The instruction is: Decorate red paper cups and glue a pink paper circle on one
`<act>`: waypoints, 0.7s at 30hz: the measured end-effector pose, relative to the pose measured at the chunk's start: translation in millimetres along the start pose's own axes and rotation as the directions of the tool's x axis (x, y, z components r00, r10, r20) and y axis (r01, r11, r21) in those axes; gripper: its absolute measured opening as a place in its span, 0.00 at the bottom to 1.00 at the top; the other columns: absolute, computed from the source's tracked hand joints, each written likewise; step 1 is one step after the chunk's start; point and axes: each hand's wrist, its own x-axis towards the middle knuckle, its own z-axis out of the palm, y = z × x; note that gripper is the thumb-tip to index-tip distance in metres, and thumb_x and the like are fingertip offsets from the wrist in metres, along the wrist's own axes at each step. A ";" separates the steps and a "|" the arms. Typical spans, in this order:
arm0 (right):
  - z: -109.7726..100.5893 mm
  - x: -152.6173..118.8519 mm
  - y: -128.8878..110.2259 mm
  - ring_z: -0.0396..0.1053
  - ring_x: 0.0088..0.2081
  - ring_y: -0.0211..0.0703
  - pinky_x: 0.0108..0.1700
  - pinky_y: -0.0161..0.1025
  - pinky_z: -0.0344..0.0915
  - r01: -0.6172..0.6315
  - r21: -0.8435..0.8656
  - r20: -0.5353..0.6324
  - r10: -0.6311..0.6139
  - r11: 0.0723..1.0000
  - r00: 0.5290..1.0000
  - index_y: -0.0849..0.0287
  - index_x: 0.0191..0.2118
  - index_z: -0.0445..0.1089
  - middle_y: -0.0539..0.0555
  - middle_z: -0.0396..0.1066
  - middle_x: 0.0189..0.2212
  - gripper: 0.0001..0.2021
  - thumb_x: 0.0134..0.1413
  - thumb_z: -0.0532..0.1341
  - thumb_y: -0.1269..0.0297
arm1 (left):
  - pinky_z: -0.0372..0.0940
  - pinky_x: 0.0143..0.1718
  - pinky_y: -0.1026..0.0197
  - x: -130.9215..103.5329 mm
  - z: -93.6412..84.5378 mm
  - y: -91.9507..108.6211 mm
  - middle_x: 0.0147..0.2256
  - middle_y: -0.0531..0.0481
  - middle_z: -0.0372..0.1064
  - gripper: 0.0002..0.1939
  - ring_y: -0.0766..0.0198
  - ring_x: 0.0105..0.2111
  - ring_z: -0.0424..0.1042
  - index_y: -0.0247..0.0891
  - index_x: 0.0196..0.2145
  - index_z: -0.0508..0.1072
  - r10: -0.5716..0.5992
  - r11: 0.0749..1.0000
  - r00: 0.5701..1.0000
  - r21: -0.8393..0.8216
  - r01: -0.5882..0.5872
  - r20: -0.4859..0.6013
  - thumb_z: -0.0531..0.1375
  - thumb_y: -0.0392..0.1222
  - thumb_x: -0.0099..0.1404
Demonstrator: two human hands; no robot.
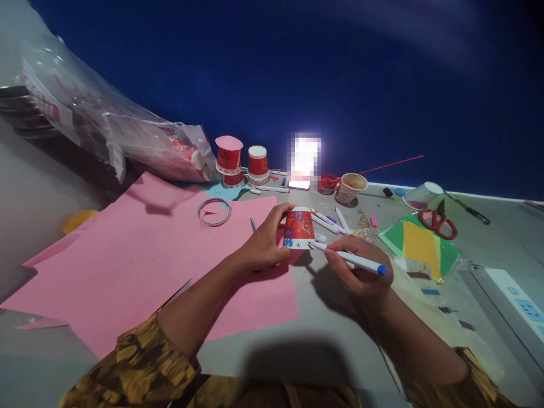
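My left hand (268, 241) grips a red paper cup (301, 225) that is turned upside down, its white rim at the bottom. Blue marks show on the cup's side and along the rim. In my right hand (361, 263) is a white marker (352, 259) with a blue end; its tip is at the cup's rim, though whether it touches I cannot tell. Under my left forearm spread large pink paper sheets (140, 266). Beyond the cup lie several more white markers (327, 222).
At the back stand stacked red cups (229, 156), another red cup (258, 164), a bright phone (306, 161) and a patterned cup (352, 188). Red-handled scissors (437, 221) rest on green and yellow paper (419, 249). A power strip (516, 300) is at right, a plastic bag (127, 130) at left.
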 end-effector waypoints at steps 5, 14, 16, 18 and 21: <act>0.3 1.2 -0.5 0.77 0.26 0.43 0.30 0.38 0.72 0.009 0.024 -0.006 -0.009 1.000 1.000 0.53 0.37 0.73 0.49 0.78 0.26 0.06 0.60 0.65 0.73 | 0.61 0.68 0.41 -0.6 0.7 2.1 0.67 0.39 0.59 0.42 0.44 0.66 0.65 0.43 0.64 0.59 -0.001 1.000 1.000 -0.024 0.001 0.003 0.69 0.37 0.54; 0.1 3.3 -1.7 0.76 0.26 0.42 0.30 0.37 0.71 0.001 0.048 0.028 -0.002 0.999 1.000 0.55 0.36 0.73 0.49 0.77 0.25 0.05 0.61 0.65 0.72 | 0.63 0.67 0.43 -1.1 0.7 0.4 0.67 0.39 0.60 0.42 0.45 0.66 0.66 0.42 0.64 0.59 -0.005 0.998 1.000 -0.057 0.005 0.003 0.69 0.35 0.54; -0.3 3.7 -2.1 0.75 0.25 0.41 0.29 0.37 0.70 0.007 0.061 0.044 -0.010 0.998 0.999 0.55 0.35 0.73 0.49 0.76 0.24 0.05 0.61 0.65 0.73 | 0.63 0.67 0.42 -1.0 0.5 0.3 0.67 0.39 0.60 0.42 0.44 0.65 0.66 0.43 0.65 0.59 -0.018 0.998 1.000 -0.062 0.018 0.003 0.69 0.37 0.54; -0.7 3.7 -2.2 0.74 0.24 0.40 0.28 0.37 0.69 0.015 0.072 0.051 -0.019 0.997 0.999 0.55 0.35 0.72 0.48 0.76 0.24 0.05 0.60 0.65 0.73 | 0.63 0.67 0.42 -1.0 0.2 -0.5 0.67 0.39 0.59 0.43 0.43 0.66 0.65 0.43 0.65 0.59 -0.015 0.999 1.000 -0.046 0.016 0.006 0.70 0.37 0.54; -1.1 3.2 -2.2 0.74 0.24 0.40 0.29 0.37 0.69 0.017 0.081 0.049 -0.021 0.997 0.999 0.54 0.36 0.72 0.47 0.76 0.24 0.06 0.60 0.64 0.73 | 0.62 0.67 0.41 -0.8 -0.5 -2.3 0.67 0.39 0.60 0.43 0.42 0.66 0.65 0.44 0.65 0.59 -0.005 1.000 1.000 -0.019 0.005 0.009 0.70 0.37 0.54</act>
